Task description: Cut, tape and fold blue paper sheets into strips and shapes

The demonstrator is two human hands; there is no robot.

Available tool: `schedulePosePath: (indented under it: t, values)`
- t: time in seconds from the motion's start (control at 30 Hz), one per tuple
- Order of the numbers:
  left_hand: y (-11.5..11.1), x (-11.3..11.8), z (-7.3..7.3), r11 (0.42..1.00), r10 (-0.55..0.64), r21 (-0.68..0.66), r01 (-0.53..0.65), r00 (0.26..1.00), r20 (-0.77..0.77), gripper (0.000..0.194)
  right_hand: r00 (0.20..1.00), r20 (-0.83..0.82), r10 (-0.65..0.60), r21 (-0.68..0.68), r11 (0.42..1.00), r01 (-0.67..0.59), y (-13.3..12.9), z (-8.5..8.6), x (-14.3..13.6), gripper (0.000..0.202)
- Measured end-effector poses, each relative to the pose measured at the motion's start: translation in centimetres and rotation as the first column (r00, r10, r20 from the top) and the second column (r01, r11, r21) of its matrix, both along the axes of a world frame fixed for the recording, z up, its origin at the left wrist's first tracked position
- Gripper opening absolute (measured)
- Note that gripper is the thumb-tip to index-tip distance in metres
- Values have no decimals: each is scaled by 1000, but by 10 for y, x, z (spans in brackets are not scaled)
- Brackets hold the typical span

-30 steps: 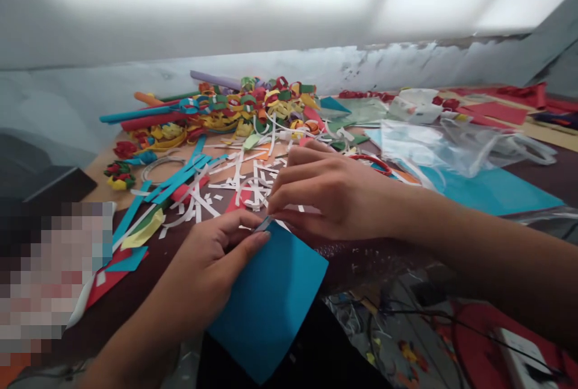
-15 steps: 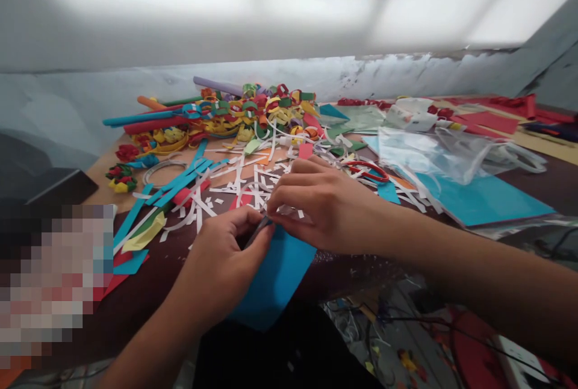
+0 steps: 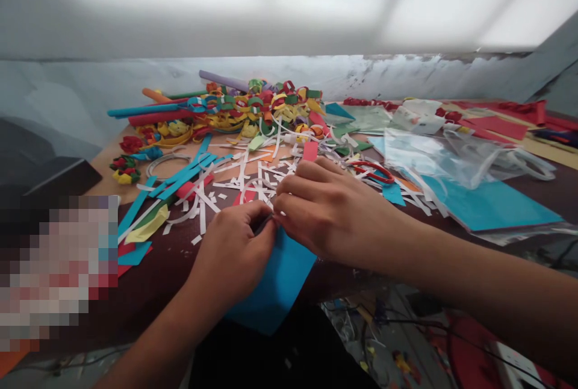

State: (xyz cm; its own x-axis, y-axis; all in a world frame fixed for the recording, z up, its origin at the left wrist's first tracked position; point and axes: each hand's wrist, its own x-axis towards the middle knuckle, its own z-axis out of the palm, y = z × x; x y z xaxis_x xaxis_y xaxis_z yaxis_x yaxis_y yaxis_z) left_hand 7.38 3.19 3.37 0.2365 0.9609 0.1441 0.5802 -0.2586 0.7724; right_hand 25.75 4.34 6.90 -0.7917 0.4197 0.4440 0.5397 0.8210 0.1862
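Note:
A sheet of blue paper hangs at the table's front edge, just above my lap. Its upper edge is pinched between my left hand and my right hand, whose fingertips meet. My left thumb presses over the top of the sheet, where a narrow dark, rolled-looking edge shows in the grip. My right fingers are curled closed at that same spot, hiding the paper's upper corner. Behind the hands lie white paper strips and scraps.
Paper chains and coloured rolled tubes are heaped at the back. Red-handled scissors lie right of my right hand. Farther right are blue sheets and clear plastic bags. Blue strips lie left; cables and a power strip are below.
The view has shifted slightly, so the table's things appear a little farther right. Both hands keep their pinch at the paper's upper edge, with only small finger movement.

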Motion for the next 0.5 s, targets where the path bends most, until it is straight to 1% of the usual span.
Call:
schedulePosePath:
  t: [0.1,0.2,0.3,0.4,0.43,0.5]
  values:
    - [-2,2,-1,999,33,14,-33,999,14,21,999,-10,-40,-44,998,40,-2,-1,-2,23]
    - [-3,1,0,999,36,13,-36,999,12,23,998,-26,-57,-87,995,55,0,-1,-1,23]
    - [0,-1,2,999,-25,-28,26,999,20,25,998,-40,-51,-136,990,45,6,2,2,25]
    - [2,-5,5,991,-95,-93,99,994,45,27,998,-65,-10,-198,980,-3,11,5,5,25]
    - [2,-7,6,989,-112,-91,118,991,70,28,997,-82,7,-213,977,-24,12,5,6,25]
    - [0,-11,9,988,-146,-29,151,979,143,28,988,-152,40,-221,973,-73,12,5,7,24]
